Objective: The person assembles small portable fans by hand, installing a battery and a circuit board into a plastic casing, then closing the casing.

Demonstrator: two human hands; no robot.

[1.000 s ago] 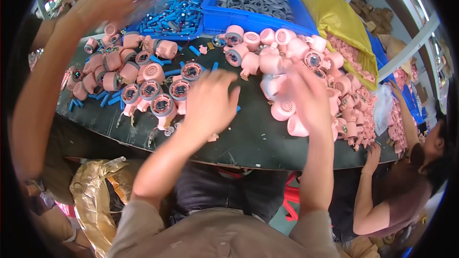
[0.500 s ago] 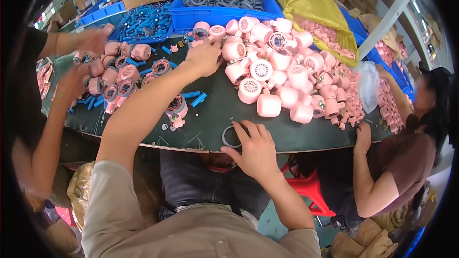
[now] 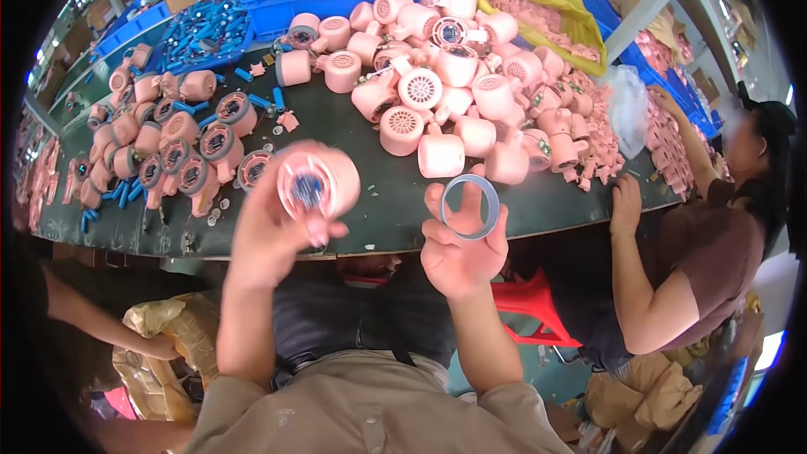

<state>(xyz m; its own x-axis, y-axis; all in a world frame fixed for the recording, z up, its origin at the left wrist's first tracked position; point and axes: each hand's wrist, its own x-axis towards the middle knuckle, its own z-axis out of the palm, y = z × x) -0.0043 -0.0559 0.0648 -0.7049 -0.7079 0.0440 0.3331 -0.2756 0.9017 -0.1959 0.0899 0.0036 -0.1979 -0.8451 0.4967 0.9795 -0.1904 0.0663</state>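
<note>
Raised over the near table edge, my left hand (image 3: 267, 240) is closed around a pink round fan housing (image 3: 336, 181). Its open end faces me, and dark electronic parts show inside; the hand is slightly smeared by motion. To its right, my right hand (image 3: 461, 265) holds up a thin grey ring (image 3: 493, 202) between thumb and fingers. The ring is apart from the housing. A big pile of pink fan housings (image 3: 441, 155) lies beyond my right hand. Left of my left hand sit several pink housings fitted with grey rings (image 3: 193, 175).
A blue bin (image 3: 336, 4) of grey rings stands behind the pile, beside blue cylindrical cells (image 3: 197, 29). At the right are a yellow bag (image 3: 530, 0), small pink parts (image 3: 614, 130) and a co-worker's hand (image 3: 624, 202). Another person's arm (image 3: 101, 315) reaches in at lower left.
My left hand has drawn back from the pile toward me with a pink housing in it. My right hand has lifted the grey ring off the table. The left co-worker's arms have left the tabletop.
</note>
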